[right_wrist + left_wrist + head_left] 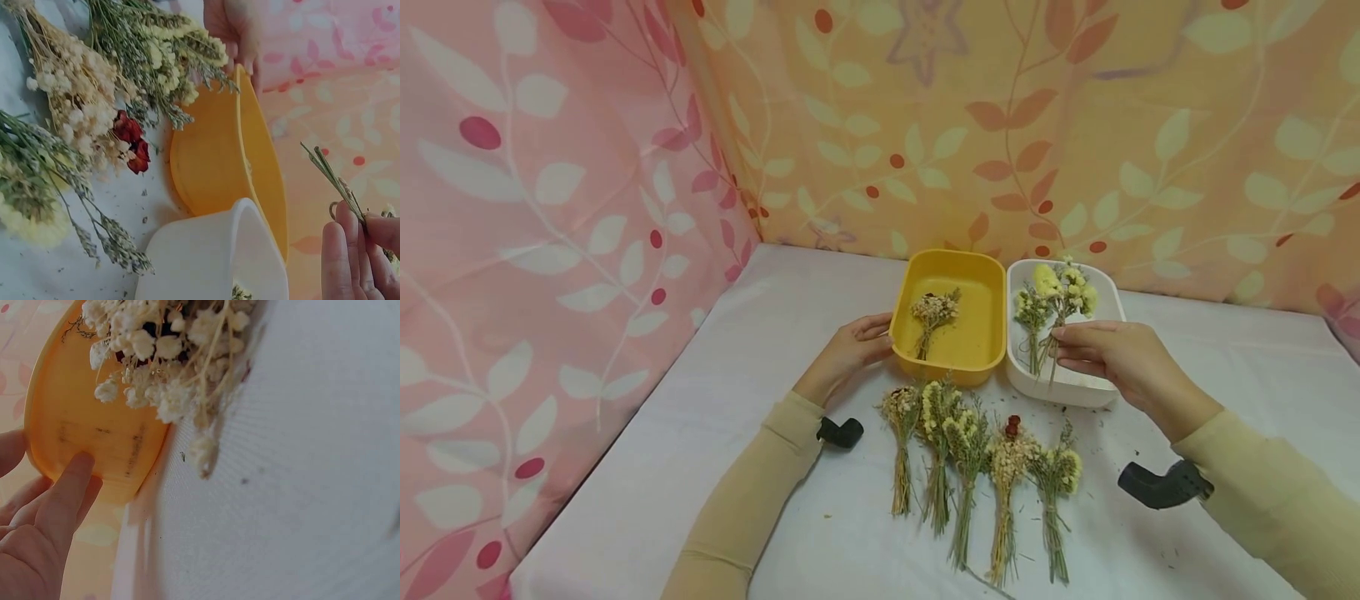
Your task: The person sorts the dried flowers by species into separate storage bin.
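While the right hand (1123,354) pinches dried stems (342,187) over the white box (1067,392), light pressure seems best; left hand (852,350), apparently unclenched, touches the yellow box (981,325) at left.

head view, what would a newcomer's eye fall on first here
Probably the bright yellow box at the back of the table, with a dried bunch inside and the left hand touching its left side. Next, the yellow flowers that the right hand pinches by the stems over the white box. In front, five dried bunches lie side by side, one with red flowers.
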`<action>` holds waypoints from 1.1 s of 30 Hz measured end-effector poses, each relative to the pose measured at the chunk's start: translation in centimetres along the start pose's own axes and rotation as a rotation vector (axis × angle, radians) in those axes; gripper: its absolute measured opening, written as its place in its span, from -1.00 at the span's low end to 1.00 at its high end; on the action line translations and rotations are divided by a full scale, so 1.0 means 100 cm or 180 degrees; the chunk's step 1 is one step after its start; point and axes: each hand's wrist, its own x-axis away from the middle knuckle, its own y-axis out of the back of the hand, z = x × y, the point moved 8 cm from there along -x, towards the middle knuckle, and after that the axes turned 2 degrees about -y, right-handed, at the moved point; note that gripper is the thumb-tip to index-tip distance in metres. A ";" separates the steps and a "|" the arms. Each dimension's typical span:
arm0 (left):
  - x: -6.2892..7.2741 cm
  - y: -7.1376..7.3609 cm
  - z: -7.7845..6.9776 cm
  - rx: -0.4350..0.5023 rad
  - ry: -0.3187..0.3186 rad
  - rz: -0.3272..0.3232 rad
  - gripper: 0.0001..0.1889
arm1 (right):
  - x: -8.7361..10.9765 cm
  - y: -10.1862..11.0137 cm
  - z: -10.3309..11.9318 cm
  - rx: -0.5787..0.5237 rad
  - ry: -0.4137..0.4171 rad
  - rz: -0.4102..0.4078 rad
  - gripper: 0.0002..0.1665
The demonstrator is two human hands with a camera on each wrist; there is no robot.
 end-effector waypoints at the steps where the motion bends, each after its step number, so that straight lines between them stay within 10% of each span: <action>1: 0.000 0.000 0.000 0.0000 0.0001 -0.0003 -0.42 | -0.001 0.001 0.001 -0.0038 -0.0007 -0.0004 -0.87; 33: 0.000 0.000 0.001 0.0028 -0.0028 -0.0028 -0.42 | -0.053 0.027 -0.020 -0.0117 -0.0204 -0.0341 -0.78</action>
